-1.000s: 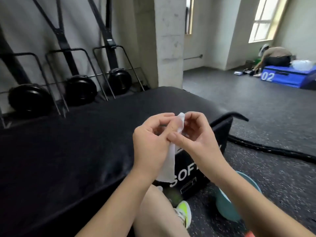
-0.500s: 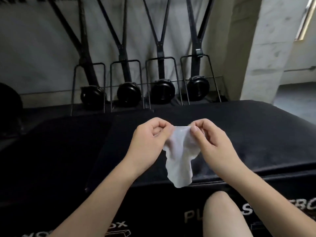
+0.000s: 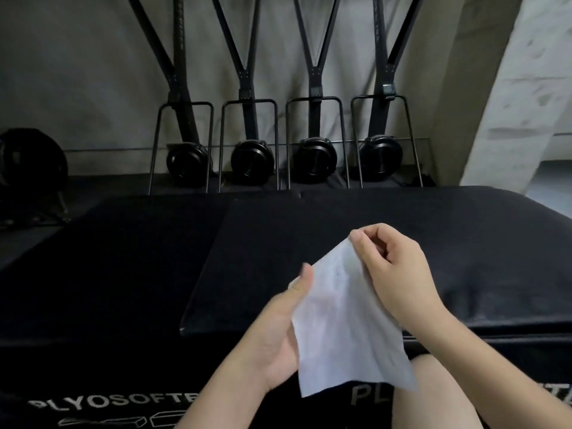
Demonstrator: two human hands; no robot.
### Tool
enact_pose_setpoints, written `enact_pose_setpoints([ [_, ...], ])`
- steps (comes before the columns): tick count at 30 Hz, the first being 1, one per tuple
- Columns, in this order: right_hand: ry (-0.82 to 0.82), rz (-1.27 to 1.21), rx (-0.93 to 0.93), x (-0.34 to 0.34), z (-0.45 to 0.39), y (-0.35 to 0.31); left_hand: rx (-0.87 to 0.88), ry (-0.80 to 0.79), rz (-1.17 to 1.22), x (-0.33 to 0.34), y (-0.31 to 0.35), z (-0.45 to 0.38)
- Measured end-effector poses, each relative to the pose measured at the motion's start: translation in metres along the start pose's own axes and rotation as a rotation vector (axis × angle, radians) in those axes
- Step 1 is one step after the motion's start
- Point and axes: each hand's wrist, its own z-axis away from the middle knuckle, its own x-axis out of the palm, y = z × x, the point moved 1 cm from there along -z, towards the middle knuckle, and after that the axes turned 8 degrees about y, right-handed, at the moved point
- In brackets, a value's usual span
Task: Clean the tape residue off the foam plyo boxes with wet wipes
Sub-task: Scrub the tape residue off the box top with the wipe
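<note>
Compared with the frame half a second back, the thin white wet wipe (image 3: 343, 323) is now spread into a broad sheet rather than a narrow bunched strip, and the hands have moved apart and lower right in the view. The right hand (image 3: 393, 274) pinches the wipe's top corner between thumb and curled forefinger, its other fingers folded in. The left hand (image 3: 278, 332) sits lower, palm turned up, its thumb lying on the sheet's left edge; the sheet hides the fingers, so I cannot tell how tightly they grip. The wipe hangs in the air between the hands, above the near edge of the black foam plyo boxes (image 3: 309, 243), not touching the top.

The boxes lie side by side, a seam running between the 2 tops, with pale lettering (image 3: 114, 402) on the front face. A bare knee (image 3: 439, 394) rises at lower right, in front of the box face. Behind the boxes, 4 black machines with round housings (image 3: 252, 162) stand in thin metal frames against the grey wall. A concrete pillar (image 3: 523, 97) rises at right.
</note>
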Motion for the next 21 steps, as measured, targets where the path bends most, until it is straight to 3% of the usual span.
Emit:
enact_pose_setpoints([
  [4,-0.012,-0.109,0.248,0.005,-0.018,0.018,0.142,0.026,-0.068,-0.009,-0.009,-0.018],
  [7,-0.247,-0.480,0.593,0.008,-0.023,0.028,0.266,0.106,-0.145,-0.012,0.006,-0.032],
  [9,-0.405,-0.526,0.666,0.013,-0.016,0.031,0.301,0.152,-0.181,-0.014,0.014,-0.036],
  [12,-0.378,-0.551,0.678,0.027,-0.005,0.044,0.312,0.199,-0.229,-0.020,0.022,-0.039],
  [18,-0.215,-0.634,0.529,0.031,-0.007,0.052,0.394,0.281,-0.410,-0.035,0.035,-0.035],
  [21,-0.197,-0.651,0.446,0.029,-0.009,0.047,0.418,0.224,-0.448,-0.038,0.045,-0.030],
])
